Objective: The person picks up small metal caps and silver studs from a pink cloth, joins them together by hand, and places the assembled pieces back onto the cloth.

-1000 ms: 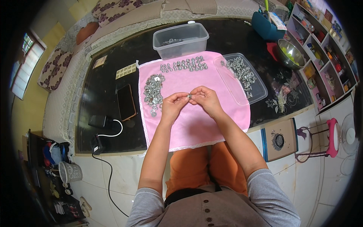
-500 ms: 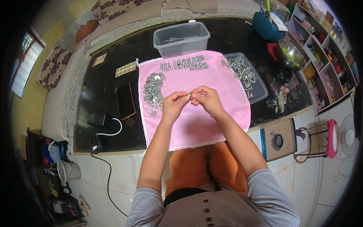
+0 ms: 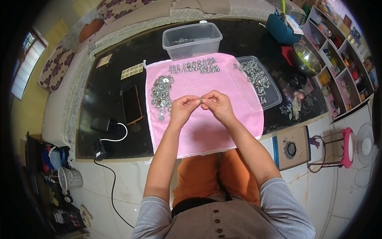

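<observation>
Over the middle of a pink cloth (image 3: 199, 85), the fingertips of both hands meet at a small metal fastener (image 3: 201, 100), mostly covered by them. My left hand (image 3: 183, 110) pinches it from one side; my right hand (image 3: 219, 106) does so from the other. Left of them lies a heap of metal washers (image 3: 161, 95). Beyond the hands, small screws with washers (image 3: 195, 66) stand in rows. On the right, loose silvery screws (image 3: 258, 77) lie in a shallow clear plastic tray (image 3: 275, 95), beside a clear lid (image 3: 240, 88) on the cloth.
Behind the cloth stands a clear plastic tub (image 3: 195, 47) with metal parts inside. A phone (image 3: 132, 104) and a black charger with a white cable (image 3: 101, 124) lie left on the dark table. A steel bowl (image 3: 304, 59) and blue holder (image 3: 280, 30) are at the far right.
The hands stay joined at nearly the same spot, and the fingertips have shifted slightly around the fastener. The heap, the rows and the tray look the same.
</observation>
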A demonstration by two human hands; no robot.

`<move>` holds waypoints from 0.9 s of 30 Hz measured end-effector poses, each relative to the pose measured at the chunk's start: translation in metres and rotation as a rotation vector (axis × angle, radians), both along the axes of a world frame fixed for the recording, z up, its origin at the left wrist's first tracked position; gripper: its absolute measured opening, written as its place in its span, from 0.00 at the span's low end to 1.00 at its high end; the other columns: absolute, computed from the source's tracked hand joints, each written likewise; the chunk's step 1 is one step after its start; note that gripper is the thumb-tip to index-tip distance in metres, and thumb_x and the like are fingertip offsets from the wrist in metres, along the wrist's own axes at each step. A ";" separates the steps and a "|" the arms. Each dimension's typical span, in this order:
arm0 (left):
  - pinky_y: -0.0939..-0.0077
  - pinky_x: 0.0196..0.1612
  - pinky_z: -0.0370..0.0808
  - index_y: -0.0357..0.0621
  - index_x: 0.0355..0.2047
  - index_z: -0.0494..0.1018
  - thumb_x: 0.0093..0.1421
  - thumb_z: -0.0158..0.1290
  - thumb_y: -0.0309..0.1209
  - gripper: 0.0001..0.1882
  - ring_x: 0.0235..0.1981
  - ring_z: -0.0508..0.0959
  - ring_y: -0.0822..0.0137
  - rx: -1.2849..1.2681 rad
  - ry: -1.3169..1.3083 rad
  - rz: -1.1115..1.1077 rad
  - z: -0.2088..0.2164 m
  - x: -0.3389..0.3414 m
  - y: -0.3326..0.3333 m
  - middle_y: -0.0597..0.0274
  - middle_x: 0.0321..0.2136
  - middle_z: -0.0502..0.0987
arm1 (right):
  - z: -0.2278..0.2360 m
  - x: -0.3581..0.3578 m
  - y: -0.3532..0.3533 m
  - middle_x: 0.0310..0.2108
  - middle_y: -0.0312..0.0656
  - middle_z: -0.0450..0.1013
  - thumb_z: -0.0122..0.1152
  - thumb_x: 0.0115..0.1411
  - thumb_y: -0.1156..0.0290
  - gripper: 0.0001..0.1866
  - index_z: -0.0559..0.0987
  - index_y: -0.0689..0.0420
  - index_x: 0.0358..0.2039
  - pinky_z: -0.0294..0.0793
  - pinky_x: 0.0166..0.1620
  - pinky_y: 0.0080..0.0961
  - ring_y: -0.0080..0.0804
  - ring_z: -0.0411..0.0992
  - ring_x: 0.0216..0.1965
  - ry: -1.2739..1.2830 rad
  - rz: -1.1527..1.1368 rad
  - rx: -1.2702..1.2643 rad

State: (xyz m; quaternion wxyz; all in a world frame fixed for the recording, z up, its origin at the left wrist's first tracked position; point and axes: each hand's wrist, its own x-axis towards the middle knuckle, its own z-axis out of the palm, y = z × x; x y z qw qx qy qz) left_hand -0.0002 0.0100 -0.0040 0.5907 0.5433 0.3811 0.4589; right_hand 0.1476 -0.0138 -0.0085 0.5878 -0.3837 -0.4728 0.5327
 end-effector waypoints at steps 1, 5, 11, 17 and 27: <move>0.87 0.31 0.72 0.31 0.30 0.72 0.49 0.52 0.21 0.07 0.26 0.73 0.75 0.001 0.000 0.003 -0.002 0.001 0.000 0.59 0.25 0.74 | 0.001 0.001 0.001 0.24 0.40 0.71 0.52 0.52 0.76 0.04 0.71 0.64 0.27 0.70 0.28 0.14 0.20 0.68 0.24 -0.003 0.005 -0.038; 0.88 0.30 0.71 0.33 0.30 0.73 0.49 0.53 0.22 0.07 0.26 0.73 0.78 0.144 0.068 0.072 -0.006 0.003 -0.003 0.61 0.25 0.75 | 0.006 0.005 0.000 0.24 0.40 0.71 0.52 0.52 0.76 0.04 0.72 0.64 0.28 0.70 0.28 0.14 0.21 0.69 0.24 0.058 0.050 -0.143; 0.87 0.31 0.71 0.33 0.31 0.72 0.49 0.53 0.21 0.08 0.27 0.74 0.76 0.084 0.009 0.064 0.000 0.004 -0.002 0.60 0.26 0.75 | 0.010 0.002 0.000 0.25 0.43 0.71 0.52 0.53 0.76 0.06 0.71 0.65 0.30 0.71 0.28 0.15 0.23 0.70 0.23 0.057 0.039 -0.136; 0.88 0.30 0.71 0.34 0.31 0.73 0.49 0.53 0.22 0.08 0.26 0.73 0.77 0.101 -0.024 0.051 -0.006 0.002 0.000 0.61 0.25 0.75 | 0.001 0.003 0.002 0.21 0.39 0.70 0.51 0.55 0.71 0.07 0.71 0.63 0.27 0.69 0.25 0.15 0.21 0.68 0.20 -0.036 0.047 -0.098; 0.86 0.33 0.72 0.33 0.31 0.72 0.49 0.51 0.19 0.07 0.28 0.73 0.75 0.053 -0.036 0.019 -0.006 0.001 0.002 0.61 0.26 0.74 | 0.003 -0.001 0.000 0.17 0.36 0.67 0.45 0.58 0.63 0.14 0.69 0.60 0.22 0.64 0.19 0.14 0.20 0.65 0.16 -0.090 0.076 -0.108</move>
